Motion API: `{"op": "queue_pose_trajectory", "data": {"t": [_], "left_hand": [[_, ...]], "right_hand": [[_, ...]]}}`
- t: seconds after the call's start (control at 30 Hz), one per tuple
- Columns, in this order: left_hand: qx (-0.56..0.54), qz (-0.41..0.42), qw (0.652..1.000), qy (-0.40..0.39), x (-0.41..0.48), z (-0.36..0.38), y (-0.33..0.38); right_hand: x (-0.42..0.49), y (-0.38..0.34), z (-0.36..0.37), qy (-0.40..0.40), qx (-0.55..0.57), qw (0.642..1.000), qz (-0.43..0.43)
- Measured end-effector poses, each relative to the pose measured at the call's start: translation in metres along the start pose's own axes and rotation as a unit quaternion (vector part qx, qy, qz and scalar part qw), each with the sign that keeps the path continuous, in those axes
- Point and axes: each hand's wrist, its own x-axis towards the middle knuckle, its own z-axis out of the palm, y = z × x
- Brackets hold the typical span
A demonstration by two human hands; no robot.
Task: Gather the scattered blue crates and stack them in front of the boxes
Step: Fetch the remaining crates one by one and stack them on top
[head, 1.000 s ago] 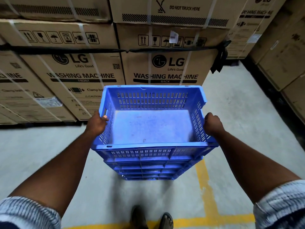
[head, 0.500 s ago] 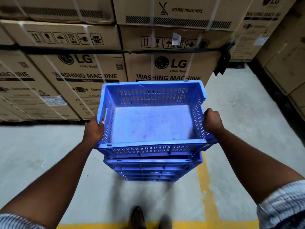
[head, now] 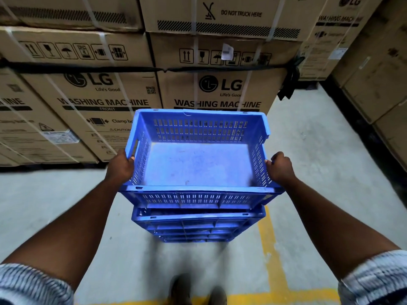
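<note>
Left hand (head: 121, 166) grips the left rim of the crate (head: 198, 164), fingers curled over the edge by the handle slot. Right hand (head: 280, 167) grips the right rim likewise. Crate roughly level, open side up, directly over the stack (head: 198, 227) of blue crates; dark gap shows between its near bottom edge and the stack top. Stack stands on the floor (head: 66, 194), near the boxes (head: 105, 102) marked LG washing machine. Yellow line (head: 267, 249) passes the stack's right side. Shoes (head: 182, 289) at bottom edge.
</note>
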Motion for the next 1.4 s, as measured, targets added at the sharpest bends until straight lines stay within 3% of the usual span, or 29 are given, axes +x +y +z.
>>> {"op": "queue_pose_trajectory", "data": {"t": [0.27,0.57,0.87,1.4], "left_hand": [[-0.065,-0.025,0.997,-0.029,-0.026,-0.01,-0.023],[-0.126,-0.073,0.989,0.01,-0.098,-0.002,-0.035],[-0.123,-0.066,0.99,0.009,-0.053,-0.004,-0.004],[-0.151,-0.1,0.983,-0.034,-0.09,-0.011,-0.031]], "right_hand": [[-0.014,-0.008,0.001,-0.018,0.013,0.999,0.035],[0.007,-0.024,-0.002,-0.031,-0.012,0.999,0.023],[-0.009,-0.012,-0.006,0.025,0.034,0.997,0.061],[-0.051,0.007,-0.008,-0.025,0.013,0.999,0.037]]}}
